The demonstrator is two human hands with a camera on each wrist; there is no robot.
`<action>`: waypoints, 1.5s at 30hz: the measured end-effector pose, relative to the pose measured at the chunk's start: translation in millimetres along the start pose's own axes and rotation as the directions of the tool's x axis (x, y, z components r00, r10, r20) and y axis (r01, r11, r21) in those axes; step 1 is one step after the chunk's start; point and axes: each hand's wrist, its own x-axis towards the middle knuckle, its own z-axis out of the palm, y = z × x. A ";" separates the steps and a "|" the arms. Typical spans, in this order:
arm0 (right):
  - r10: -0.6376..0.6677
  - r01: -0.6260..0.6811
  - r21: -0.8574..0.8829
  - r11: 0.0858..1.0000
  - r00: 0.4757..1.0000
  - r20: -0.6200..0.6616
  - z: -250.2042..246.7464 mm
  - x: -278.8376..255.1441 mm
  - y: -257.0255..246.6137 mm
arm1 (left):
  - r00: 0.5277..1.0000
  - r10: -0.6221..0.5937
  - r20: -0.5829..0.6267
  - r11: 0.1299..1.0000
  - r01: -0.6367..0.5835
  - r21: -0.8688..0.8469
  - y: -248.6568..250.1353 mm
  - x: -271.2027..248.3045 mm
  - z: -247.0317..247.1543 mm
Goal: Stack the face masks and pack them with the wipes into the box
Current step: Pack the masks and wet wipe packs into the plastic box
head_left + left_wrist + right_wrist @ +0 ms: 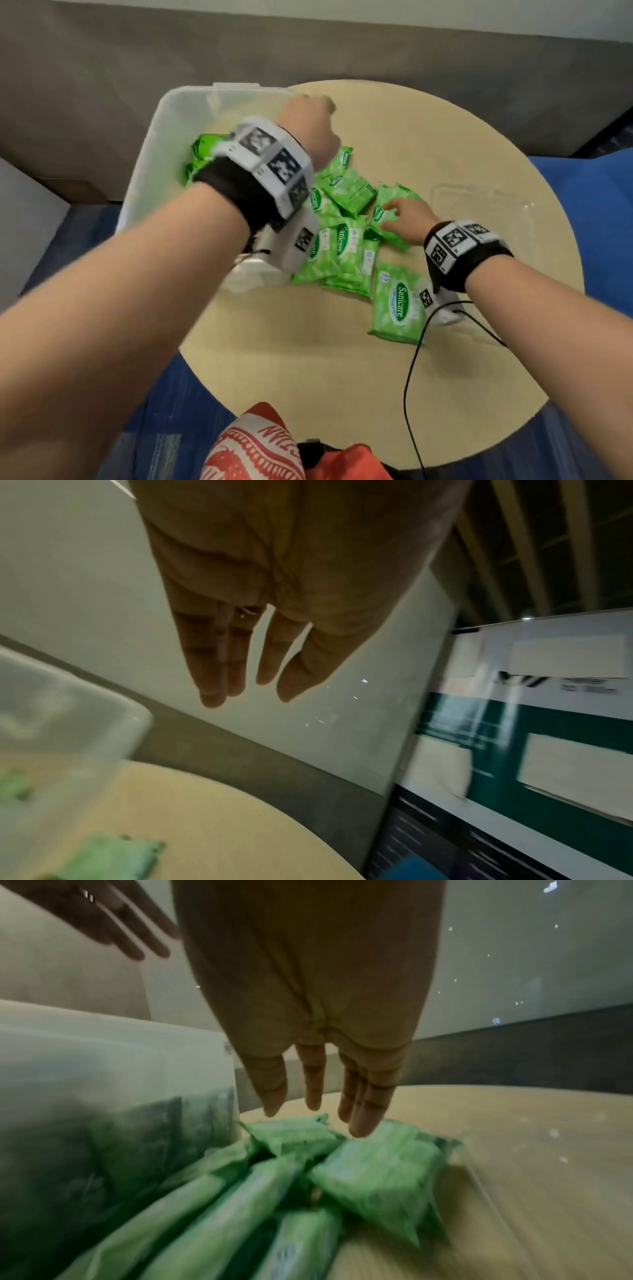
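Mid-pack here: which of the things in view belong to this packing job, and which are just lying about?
Part of the job:
- translucent plastic storage box, some green packs already inside
- green Sanicare wipe packs heaped on the round beige table
- single green wipe pack lying apart
- right hand, open above the heap
- left hand, open, empty

Just lying about:
- black cable
- red and white patterned cloth

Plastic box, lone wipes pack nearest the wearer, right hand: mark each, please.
plastic box [144, 144], head view, left wall.
lone wipes pack [397, 305], head view, printed label.
right hand [407, 221], head view, back of hand.
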 end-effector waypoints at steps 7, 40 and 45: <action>0.008 -0.015 0.105 0.994 0.998 0.066 53.0 -7.3 24.2 | 0.908 -0.193 0.371 0.981 0.169 0.097 39.8 -37.9 130.1; 0.204 -0.245 0.569 0.785 0.969 0.137 94.1 14.5 17.4 | 0.752 -0.542 0.375 0.436 0.633 -0.640 -43.1 -84.5 202.5; 0.104 -0.171 0.776 0.607 0.985 0.136 93.9 -10.3 42.8 | 0.713 -0.462 0.527 0.122 0.640 -0.759 -43.7 -94.0 203.5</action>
